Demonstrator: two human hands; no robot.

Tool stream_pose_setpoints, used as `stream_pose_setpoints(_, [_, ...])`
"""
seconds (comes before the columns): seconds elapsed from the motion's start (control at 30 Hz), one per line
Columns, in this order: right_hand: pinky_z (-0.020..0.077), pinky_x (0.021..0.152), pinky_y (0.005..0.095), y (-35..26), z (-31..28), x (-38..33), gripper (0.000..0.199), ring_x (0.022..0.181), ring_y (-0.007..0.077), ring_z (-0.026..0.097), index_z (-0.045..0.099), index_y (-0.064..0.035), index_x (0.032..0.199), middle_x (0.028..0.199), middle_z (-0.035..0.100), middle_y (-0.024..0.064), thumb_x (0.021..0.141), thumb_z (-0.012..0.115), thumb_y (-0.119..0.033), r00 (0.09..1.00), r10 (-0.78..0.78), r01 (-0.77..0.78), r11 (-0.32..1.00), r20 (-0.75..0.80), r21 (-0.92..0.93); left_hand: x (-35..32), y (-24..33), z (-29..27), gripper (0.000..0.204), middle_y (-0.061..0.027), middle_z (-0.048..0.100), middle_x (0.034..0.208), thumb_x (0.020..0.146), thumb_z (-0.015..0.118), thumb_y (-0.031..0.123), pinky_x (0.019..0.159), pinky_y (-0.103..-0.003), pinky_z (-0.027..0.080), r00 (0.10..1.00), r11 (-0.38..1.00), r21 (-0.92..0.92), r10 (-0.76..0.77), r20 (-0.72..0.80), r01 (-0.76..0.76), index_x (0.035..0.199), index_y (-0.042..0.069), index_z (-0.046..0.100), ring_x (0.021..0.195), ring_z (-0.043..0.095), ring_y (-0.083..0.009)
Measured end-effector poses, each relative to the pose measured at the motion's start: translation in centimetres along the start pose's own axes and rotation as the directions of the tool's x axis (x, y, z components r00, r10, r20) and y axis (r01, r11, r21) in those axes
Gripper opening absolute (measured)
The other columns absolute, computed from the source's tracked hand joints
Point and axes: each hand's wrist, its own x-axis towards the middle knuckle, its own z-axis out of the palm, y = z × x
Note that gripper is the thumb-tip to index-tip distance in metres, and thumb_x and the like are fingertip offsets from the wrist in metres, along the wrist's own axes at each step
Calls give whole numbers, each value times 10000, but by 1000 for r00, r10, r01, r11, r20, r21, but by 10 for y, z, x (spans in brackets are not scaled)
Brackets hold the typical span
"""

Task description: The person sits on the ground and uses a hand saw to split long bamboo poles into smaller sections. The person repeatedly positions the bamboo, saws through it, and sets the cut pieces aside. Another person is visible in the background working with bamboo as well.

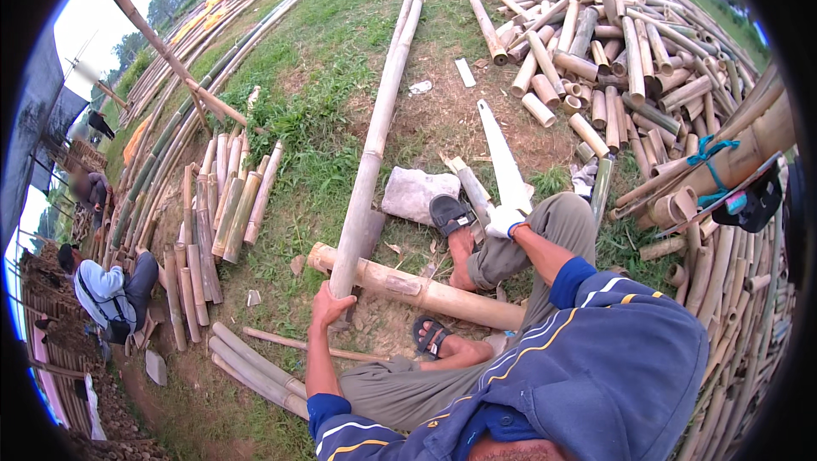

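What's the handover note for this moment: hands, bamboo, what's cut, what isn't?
Left hand: bare, pressing down on the near end of the long pole, where it rests across the thick log.
Right hand: gloved, gripping the handle of the saw, blade raised off the pole and pointing away.
Feet in sandals, one beside the log, one by the stone.
Done: a heap of short cut pieces lies to the right, a smaller bundle to the left.
Left: no cut visible in the long pole; more full poles lie on the grass beyond.
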Motion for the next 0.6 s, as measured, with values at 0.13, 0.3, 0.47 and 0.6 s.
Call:
stream_pose_setpoints(0.13, [584,1007,529,19,4,-2,552,1180,441,727,677,-37,1346,1275,743,276,897,673,-359,999,18,-17,1000,-36,24,-30,18,-48,888,-268,762,1218,687,945,419,1001,-496,569,998,997,-71,47,46,-44,1403,10,615,1135,743,-428])
stream_pose_setpoints(0.3, [582,1002,548,27,10,-2,580,1184,466,717,644,-69,1399,1351,706,278,911,656,-380,1000,-9,9,1000,-13,-13,-131,-16,-64,901,-240,757,1226,679,932,311,975,-546,565,975,963,234,-85,-207,134,1469,55,581,1128,724,-460])
stream_pose_setpoints(0.47, [581,1027,538,3,6,5,599,1223,470,703,619,-64,1439,1390,682,286,923,641,-368,994,-102,105,992,46,-68,-242,-134,-23,897,-201,711,1318,679,933,235,1068,-548,509,882,911,287,-145,-448,295,1496,125,576,1255,646,-446])
stream_pose_setpoints(0.6, [579,1030,537,4,21,-1,598,1250,483,687,602,-69,1468,1404,665,312,953,618,-373,980,-114,136,981,161,-138,-335,-172,27,886,-173,568,1524,722,930,213,1203,-601,397,709,717,398,-188,-680,572,1526,160,562,1431,508,-422])
